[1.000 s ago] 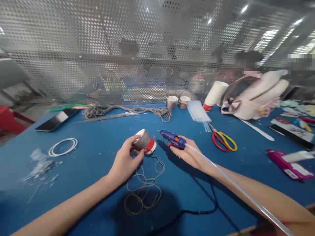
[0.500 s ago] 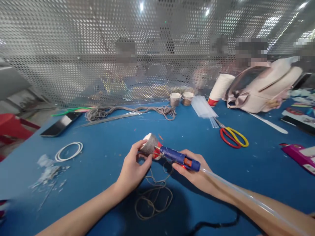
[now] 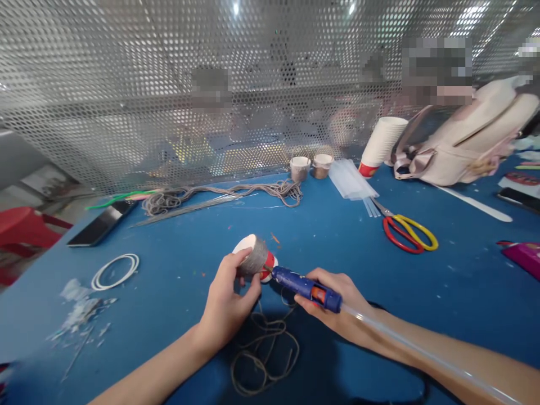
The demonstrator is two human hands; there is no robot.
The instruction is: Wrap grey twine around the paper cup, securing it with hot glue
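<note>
My left hand [image 3: 228,301] is closed round a small paper cup [image 3: 253,260] lying on its side, partly wound with grey twine, its red band showing near the rim. My right hand [image 3: 335,304] grips a blue hot glue gun [image 3: 304,286] with a long clear glue stick [image 3: 422,357] out of its back. The gun's nozzle touches the cup at the red band. Loose grey twine [image 3: 264,351] trails from the cup onto the blue table [image 3: 177,292] between my arms.
At the back lie a twine bundle [image 3: 223,194], two small wrapped cups [image 3: 310,167], clear glue sticks [image 3: 350,180], stacked paper cups [image 3: 382,145] and a pale backpack [image 3: 468,146]. Red and yellow scissors [image 3: 409,233] lie right; a phone [image 3: 101,223] and white ring [image 3: 116,270] left. People sit behind the perforated screen.
My right hand swung the glue gun from pointing away to the cup, bringing its nozzle against the red band. My left hand kept hold of the cup. The view shifted slightly.
</note>
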